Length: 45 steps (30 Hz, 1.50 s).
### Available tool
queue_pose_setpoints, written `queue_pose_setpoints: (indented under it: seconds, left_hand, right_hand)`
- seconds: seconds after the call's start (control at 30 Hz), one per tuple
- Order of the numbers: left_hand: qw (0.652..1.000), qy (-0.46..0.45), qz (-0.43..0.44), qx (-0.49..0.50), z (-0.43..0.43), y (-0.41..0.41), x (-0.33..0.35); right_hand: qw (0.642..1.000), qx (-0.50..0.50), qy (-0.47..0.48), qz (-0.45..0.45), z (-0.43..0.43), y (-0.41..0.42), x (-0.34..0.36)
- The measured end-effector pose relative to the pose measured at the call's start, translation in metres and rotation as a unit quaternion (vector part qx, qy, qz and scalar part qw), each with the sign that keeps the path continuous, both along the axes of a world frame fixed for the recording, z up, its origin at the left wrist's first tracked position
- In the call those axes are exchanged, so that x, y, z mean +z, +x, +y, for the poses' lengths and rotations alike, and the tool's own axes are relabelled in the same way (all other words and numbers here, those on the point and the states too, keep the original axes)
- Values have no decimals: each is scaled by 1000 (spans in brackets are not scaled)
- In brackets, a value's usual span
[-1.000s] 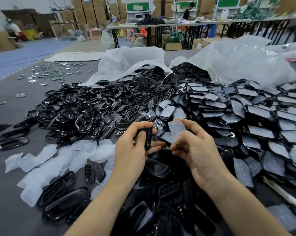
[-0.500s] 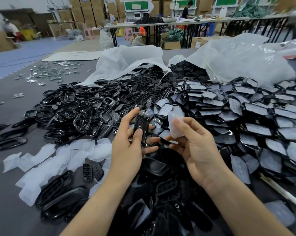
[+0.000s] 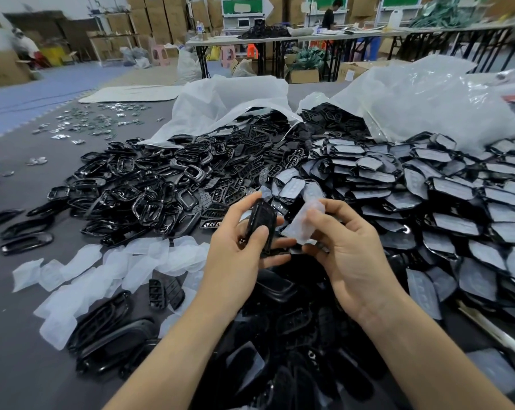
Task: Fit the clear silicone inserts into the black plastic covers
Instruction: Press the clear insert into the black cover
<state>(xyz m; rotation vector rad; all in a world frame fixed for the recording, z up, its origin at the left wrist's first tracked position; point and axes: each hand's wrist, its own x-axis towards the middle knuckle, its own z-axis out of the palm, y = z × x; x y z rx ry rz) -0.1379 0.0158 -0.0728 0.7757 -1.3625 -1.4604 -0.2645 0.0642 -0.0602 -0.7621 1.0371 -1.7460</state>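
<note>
Head view: left hand (image 3: pixel 235 255) gripping black cover (image 3: pixel 262 229), right hand (image 3: pixel 348 255) pinching clear insert (image 3: pixel 305 224), just apart; alignment step, probably; next, pressing insert into cover.

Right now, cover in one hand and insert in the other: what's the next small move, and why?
Probably bring the clear insert in the right hand leftward onto the black cover held by the left hand. The two are held side by side, not yet mated.
</note>
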Motion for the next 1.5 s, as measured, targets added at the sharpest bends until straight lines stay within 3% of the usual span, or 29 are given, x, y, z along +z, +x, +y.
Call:
queue_pose_setpoints:
  seconds: [0.2, 0.4, 0.7, 1.07, 1.37, 1.5]
  left_hand:
    - [1000, -17, -19, 0, -1, -1, -2]
    - [999, -30, -40, 3, -1, -5, -9]
    - [991, -109, -72, 29, 1, -7, -15]
    - [980, -177, -87, 27, 6, -5, -11]
    - [971, -208, -107, 55, 12, -7, -10]
    - [971, -212, -94, 58, 12, -8, -9]
  right_hand:
    - [1000, 21, -9, 5, 1, 0, 0]
    - [997, 26, -2, 72, 1, 2, 0]
    - [985, -31, -32, 166, -2, 4, -3]
    - [976, -72, -72, 194, -2, 6, -3]
    - [951, -122, -79, 272, 1, 10, -7]
    - [917, -193, -90, 337, 3, 11, -8]
